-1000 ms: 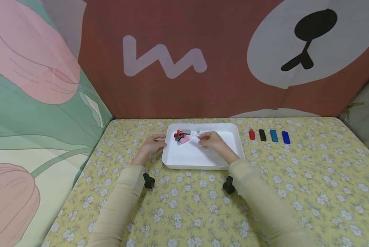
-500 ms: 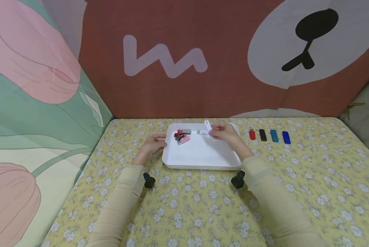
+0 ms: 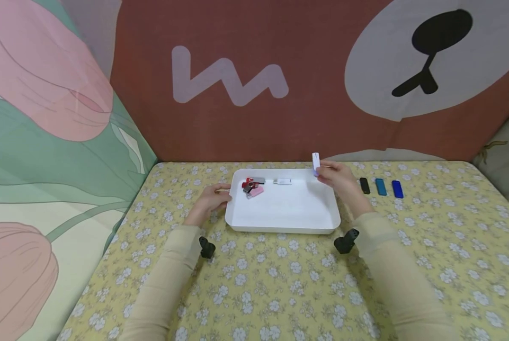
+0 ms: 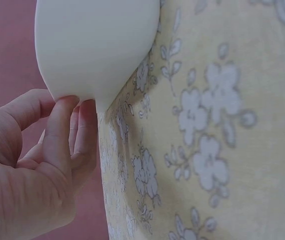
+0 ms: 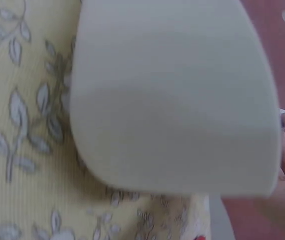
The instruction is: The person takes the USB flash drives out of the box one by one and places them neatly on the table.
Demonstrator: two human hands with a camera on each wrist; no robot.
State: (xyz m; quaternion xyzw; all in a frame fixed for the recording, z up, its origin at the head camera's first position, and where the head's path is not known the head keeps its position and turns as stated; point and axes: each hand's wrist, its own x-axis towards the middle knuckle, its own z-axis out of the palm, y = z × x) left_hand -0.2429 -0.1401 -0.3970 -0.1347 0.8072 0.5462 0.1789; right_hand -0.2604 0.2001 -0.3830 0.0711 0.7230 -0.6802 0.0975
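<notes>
Nearest the person, two beige sleeves reach forward over the flowered yellow surface [image 3: 280,284]. The left hand [image 3: 209,201] rests at the left edge of the white tray [image 3: 284,213], its fingers [image 4: 77,130] loosely bent and touching the tray's outer wall. The right hand [image 3: 339,177] is raised over the tray's far right corner, fingers pinched around a small white stick [image 3: 316,162] held upright above the rim. Inside the tray, near its far wall, lie a red and grey stick [image 3: 251,182], a pink stick [image 3: 255,192] just beside it, and a white stick with a metal plug [image 3: 282,181] a little apart to the right. Beyond the right hand, on the surface, a black stick [image 3: 364,185], a light blue stick [image 3: 380,186] and a dark blue stick [image 3: 397,189] lie side by side in a row
</notes>
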